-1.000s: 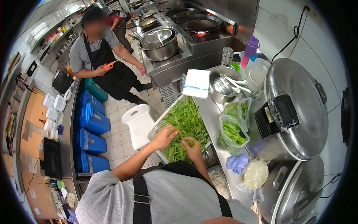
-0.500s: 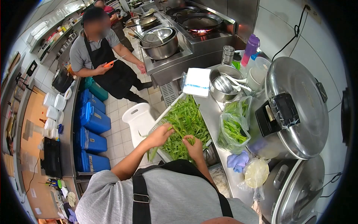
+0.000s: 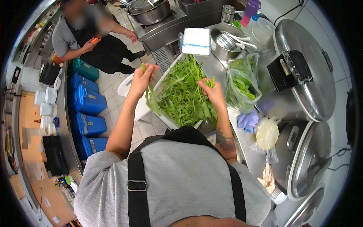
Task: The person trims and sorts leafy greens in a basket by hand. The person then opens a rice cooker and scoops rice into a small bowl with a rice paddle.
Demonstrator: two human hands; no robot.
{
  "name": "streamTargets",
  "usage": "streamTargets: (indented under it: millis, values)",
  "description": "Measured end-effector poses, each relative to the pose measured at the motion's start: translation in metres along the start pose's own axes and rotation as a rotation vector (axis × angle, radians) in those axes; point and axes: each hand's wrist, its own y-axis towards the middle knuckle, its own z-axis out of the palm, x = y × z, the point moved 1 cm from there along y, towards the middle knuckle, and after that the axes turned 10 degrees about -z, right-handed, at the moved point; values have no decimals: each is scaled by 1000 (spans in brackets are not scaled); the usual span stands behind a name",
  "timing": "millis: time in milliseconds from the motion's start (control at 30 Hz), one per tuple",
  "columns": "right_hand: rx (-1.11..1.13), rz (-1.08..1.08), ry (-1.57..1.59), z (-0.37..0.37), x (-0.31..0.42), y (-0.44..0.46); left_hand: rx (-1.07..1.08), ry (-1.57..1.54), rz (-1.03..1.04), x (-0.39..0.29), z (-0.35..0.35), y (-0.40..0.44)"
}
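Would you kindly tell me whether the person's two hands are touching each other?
No, the left hand and the right hand are apart, with leafy greens showing between them.

In our left hand point(image 3: 143, 81), raised by the left edge of a white basket point(image 3: 165, 120), we hold a green stalk point(image 3: 143, 67); leaves hang below the fingers. Our right hand point(image 3: 212, 92) pinches green stems point(image 3: 213, 80) above the heaped leafy greens point(image 3: 181, 96) in it. To our right, on the counter, we see a plastic bag point(image 3: 242, 85) (more greens inside) near a steel pot point(image 3: 220, 53) of spoons. Ahead on our left, a co-worker point(image 3: 100, 53) grips something orange point(image 3: 95, 40).
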Motion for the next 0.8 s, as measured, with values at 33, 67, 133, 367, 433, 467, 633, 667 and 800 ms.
streamTargets:
  millis: [33,67,133,367,433,467,633,667,800]
  values:
    - [38,15,53,3,7,0,15,83,6,-6,3,-1]
    - [67,27,120,11,27,-2,27,167,15,-11,5,-2]
    - [158,-5,62,21,35,2,98,97,169,-19,19,0]
    - [164,-57,-149,66,90,-2,302,121,256,-37,3,5]
    - [39,-155,-204,70,103,-2,269,24,258,-33,-15,7]
    - [-75,-309,-359,65,99,1,233,2,243,-34,-25,4]
    - [-274,-392,-1021,87,156,-32,175,-144,211,-20,-57,6]
    - [-197,-395,-1068,96,156,-35,159,-145,210,-20,-57,4]
    - [10,-447,-922,128,128,-24,94,-171,274,-24,-41,-7]
